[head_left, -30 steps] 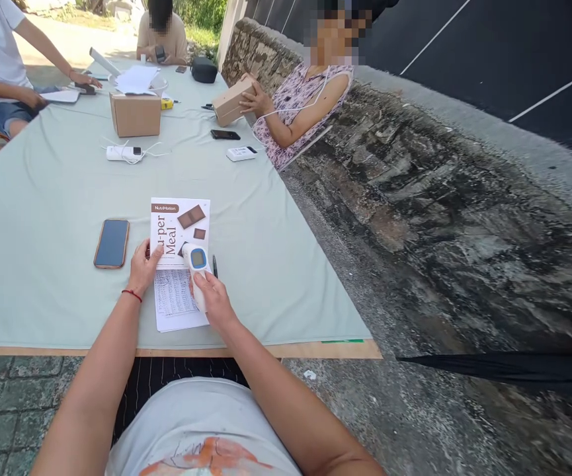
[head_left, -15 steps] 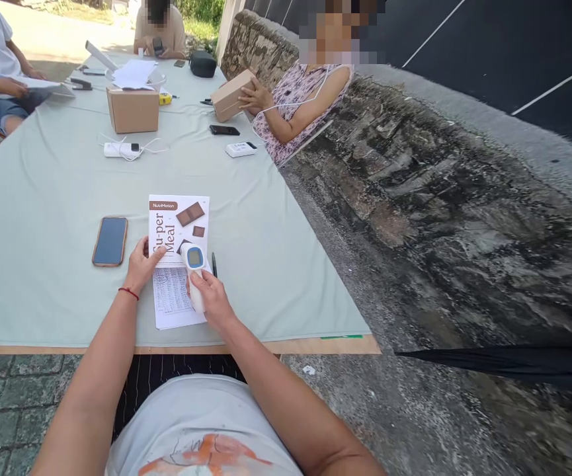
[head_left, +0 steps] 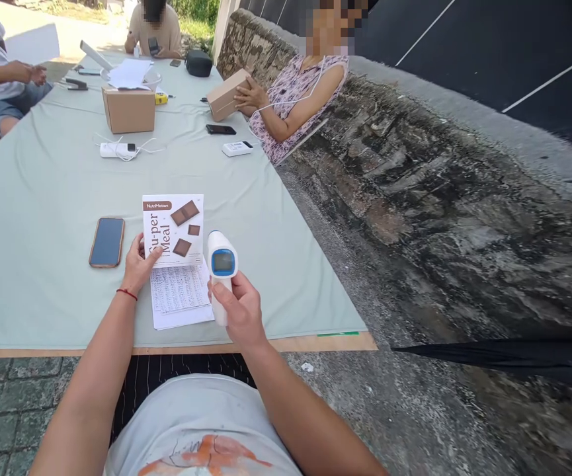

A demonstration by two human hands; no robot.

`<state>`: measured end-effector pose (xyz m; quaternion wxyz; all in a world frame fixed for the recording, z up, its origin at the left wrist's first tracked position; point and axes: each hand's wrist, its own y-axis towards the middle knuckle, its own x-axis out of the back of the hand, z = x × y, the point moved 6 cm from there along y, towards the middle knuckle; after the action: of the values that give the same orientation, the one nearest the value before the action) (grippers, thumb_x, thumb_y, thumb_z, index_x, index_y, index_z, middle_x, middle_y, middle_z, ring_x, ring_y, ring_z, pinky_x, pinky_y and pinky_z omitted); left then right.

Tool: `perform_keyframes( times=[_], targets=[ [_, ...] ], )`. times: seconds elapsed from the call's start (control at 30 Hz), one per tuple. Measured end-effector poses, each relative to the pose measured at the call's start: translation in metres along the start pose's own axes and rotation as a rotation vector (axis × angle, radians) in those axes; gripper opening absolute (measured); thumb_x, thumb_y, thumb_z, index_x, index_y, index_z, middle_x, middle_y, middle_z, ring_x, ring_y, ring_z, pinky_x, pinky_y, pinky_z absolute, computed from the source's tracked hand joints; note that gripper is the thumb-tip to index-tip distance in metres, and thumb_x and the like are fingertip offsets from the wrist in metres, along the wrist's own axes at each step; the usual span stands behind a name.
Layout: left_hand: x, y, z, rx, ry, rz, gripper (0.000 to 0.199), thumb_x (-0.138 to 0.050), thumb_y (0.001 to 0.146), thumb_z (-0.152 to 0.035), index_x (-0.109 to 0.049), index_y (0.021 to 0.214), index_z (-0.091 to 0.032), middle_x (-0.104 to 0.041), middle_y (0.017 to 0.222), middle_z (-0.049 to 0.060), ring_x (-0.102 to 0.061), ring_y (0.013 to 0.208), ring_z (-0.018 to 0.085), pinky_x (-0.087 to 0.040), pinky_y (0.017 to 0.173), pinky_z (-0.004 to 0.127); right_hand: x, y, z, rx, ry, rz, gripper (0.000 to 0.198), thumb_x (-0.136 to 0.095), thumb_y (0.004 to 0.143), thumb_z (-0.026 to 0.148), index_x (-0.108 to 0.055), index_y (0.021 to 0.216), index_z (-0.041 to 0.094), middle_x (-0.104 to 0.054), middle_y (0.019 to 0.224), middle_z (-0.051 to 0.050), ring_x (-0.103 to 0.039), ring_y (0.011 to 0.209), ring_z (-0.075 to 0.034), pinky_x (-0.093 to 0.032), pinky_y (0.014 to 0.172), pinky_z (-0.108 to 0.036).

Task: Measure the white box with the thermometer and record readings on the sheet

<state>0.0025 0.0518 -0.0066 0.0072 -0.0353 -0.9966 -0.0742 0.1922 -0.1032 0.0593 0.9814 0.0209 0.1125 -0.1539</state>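
Observation:
My left hand (head_left: 140, 263) grips the lower left edge of a white food box (head_left: 186, 231) printed with brown chocolate pieces and "Su-per Meal". The box is held upright, its front towards me. Wrapped round the handle of a white infrared thermometer (head_left: 219, 301) is my right hand (head_left: 244, 311). Its blue-rimmed screen faces me, to the right of the box and apart from it. Printed sheets (head_left: 179, 294) lie on the table below the box. A phone with a brown case (head_left: 106, 242) lies flat to the left of my left hand.
Further up the cloth-covered table (head_left: 57, 277) stand a cardboard box (head_left: 129, 111) with papers on top, a white device with cables (head_left: 118, 151), a black phone (head_left: 221, 129) and a white device (head_left: 237, 149). A person (head_left: 295, 99) at the right holds another carton (head_left: 227, 94). Two more people sit beyond.
My right hand has moved the thermometer right and slightly down, away from the front of the food box. The person at the left has raised a sheet of paper.

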Motion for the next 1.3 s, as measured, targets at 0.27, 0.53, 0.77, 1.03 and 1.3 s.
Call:
perform_keyframes(
  times=[0.27,0.53,0.77,1.03,1.3],
  targets=[
    [0.009,0.002,0.0,-0.067,0.015,-0.059,0.083,-0.078,0.073,-0.057,-0.044,0.138,-0.019,-0.066,0.115,0.013,-0.067,0.107,0.029,-0.054,0.094,0.046,0.022,0.002,0.009,0.099,-0.085,-0.055,0.047,-0.07,0.077,0.055,-0.066,0.106,0.02,-0.072,0.093,-0.007,-0.064,0.081,-0.021,-0.051,0.071,-0.035],
    [0.018,0.006,0.005,-0.268,0.085,-0.153,0.089,-0.08,0.075,-0.052,-0.03,0.144,-0.028,-0.052,0.129,0.012,-0.057,0.121,0.028,-0.046,0.106,0.05,0.128,0.064,-0.05,-0.044,-0.97,-0.344,0.06,-0.064,0.074,0.055,-0.065,0.124,0.021,-0.067,0.115,-0.012,-0.06,0.103,-0.03,-0.047,0.086,-0.042],
    [0.015,0.006,0.002,-0.304,0.1,-0.121,0.086,-0.078,0.079,-0.046,-0.029,0.148,-0.03,-0.042,0.145,0.013,-0.043,0.139,0.03,-0.04,0.115,0.05,0.162,0.074,-0.066,0.052,-1.286,-0.365,0.045,-0.059,0.081,0.046,-0.066,0.117,0.02,-0.064,0.113,-0.014,-0.054,0.105,-0.03,-0.042,0.085,-0.04],
    [0.016,-0.001,-0.004,-0.239,0.246,-0.222,0.075,-0.077,0.076,-0.044,-0.04,0.139,-0.025,-0.042,0.141,0.013,-0.041,0.138,0.031,-0.042,0.112,0.047,0.077,0.078,-0.077,0.118,-0.984,-0.028,0.038,-0.06,0.083,0.048,-0.068,0.109,0.022,-0.064,0.072,-0.003,-0.055,0.068,-0.021,-0.038,0.067,-0.033],
    [-0.015,-0.043,-0.064,-0.591,0.626,-0.214,0.039,-0.062,0.089,-0.03,-0.049,0.124,-0.02,-0.051,0.123,0.013,-0.047,0.124,0.03,-0.039,0.109,0.052,0.074,0.083,-0.076,0.101,-0.755,0.039,0.036,-0.048,0.081,0.033,-0.071,0.108,0.023,-0.064,0.074,-0.001,-0.055,0.072,-0.02,-0.044,0.075,-0.036]
  ],
)
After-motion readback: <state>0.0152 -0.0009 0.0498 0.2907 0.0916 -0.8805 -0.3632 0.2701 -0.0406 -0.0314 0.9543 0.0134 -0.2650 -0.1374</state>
